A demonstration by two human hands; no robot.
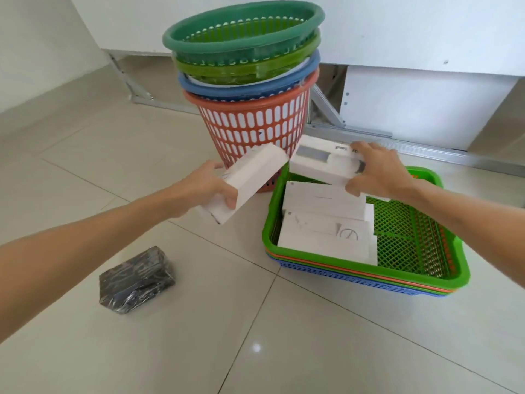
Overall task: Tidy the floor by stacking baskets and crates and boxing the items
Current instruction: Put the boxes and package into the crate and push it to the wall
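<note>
My left hand (211, 186) grips a long white box (252, 177), held tilted above the floor just left of the green mesh crate (366, 265). My right hand (377, 173) grips another white box (321, 163) over the crate's far left corner. Inside the crate lie several flat white boxes (326, 231), piled along its left side. The green crate tops a nested stack of crates with orange and blue rims showing below. Behind stands a stack of round baskets (250, 89): orange at the bottom, then blue, light green and dark green.
A black plastic-wrapped packet (136, 280) lies on the tiled floor at the lower left. White panels and a metal frame rail (397, 146) run along the back, right behind the baskets and crates.
</note>
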